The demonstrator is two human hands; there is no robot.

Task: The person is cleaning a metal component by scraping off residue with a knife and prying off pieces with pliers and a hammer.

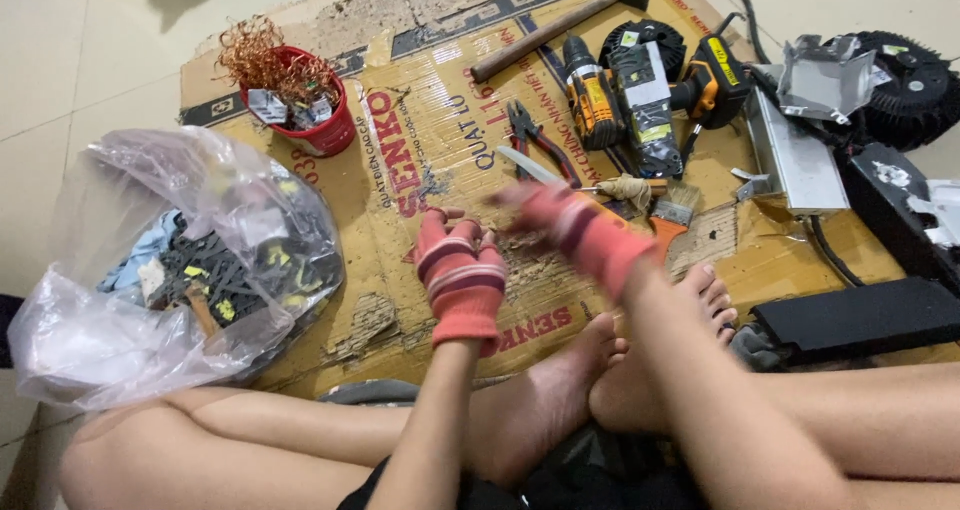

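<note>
My left hand (pixel 460 280) wears a pink and red knit glove and hovers over the cardboard sheet (pixel 400 300) with its fingers curled in and nothing visible in them. My right hand (pixel 575 228), in a matching glove, is blurred with motion just right of it. It is close to a knife (pixel 528 164) and red-handled pliers (pixel 535 135) lying on the cardboard. Whether it holds anything I cannot tell. My bare legs and feet (pixel 560 390) are crossed below the hands.
A red bucket (pixel 335 135) with copper wire (pixel 250 55) stands at the back left. A clear plastic bag (pixel 90 340) of black parts lies left. Hammer (pixel 545 30), cordless drill (pixel 592 95), brush (pixel 672 215), metal casing (pixel 797 155) and black boxes (pixel 860 315) lie right.
</note>
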